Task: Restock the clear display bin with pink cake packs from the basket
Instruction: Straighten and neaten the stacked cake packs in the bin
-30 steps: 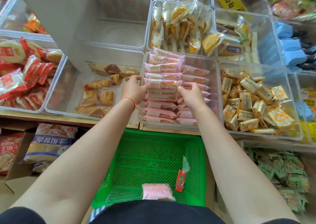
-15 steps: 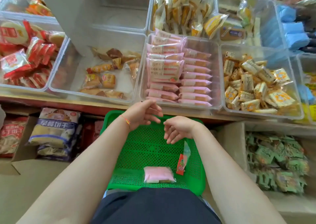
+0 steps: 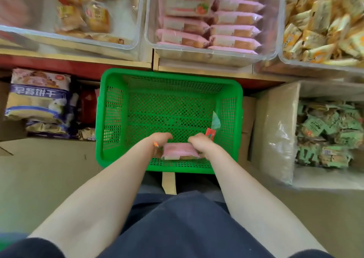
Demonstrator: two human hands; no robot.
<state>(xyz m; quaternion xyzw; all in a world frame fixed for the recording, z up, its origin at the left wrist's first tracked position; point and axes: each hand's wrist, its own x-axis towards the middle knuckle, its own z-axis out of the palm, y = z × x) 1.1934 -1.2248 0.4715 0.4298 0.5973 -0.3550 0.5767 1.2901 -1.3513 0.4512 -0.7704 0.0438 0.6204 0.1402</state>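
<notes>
A green mesh basket [image 3: 112, 120] stands on the floor below the shelf. Near its front wall lies a pink cake pack [image 3: 178, 151]. My left hand [image 3: 160, 139] grips the pack's left end and my right hand [image 3: 199, 142] grips its right end, fingers curled down over it. On the shelf above, the clear display bin [image 3: 275, 47] holds two rows of several pink cake packs [image 3: 234, 30].
A small red sachet [image 3: 210, 133] and a clear wrapper [image 3: 215, 120] lean on the basket's right wall. Neighbouring clear bins hold brown pastries [image 3: 94, 17] and yellow snack packs [image 3: 323, 21]. Cardboard boxes with bagged goods flank the basket left [image 3: 39, 100] and right [image 3: 327, 135].
Both hands left the pink packs in the display bin, came down over the basket and closed on the pink pack lying in it. The view tilted downward.
</notes>
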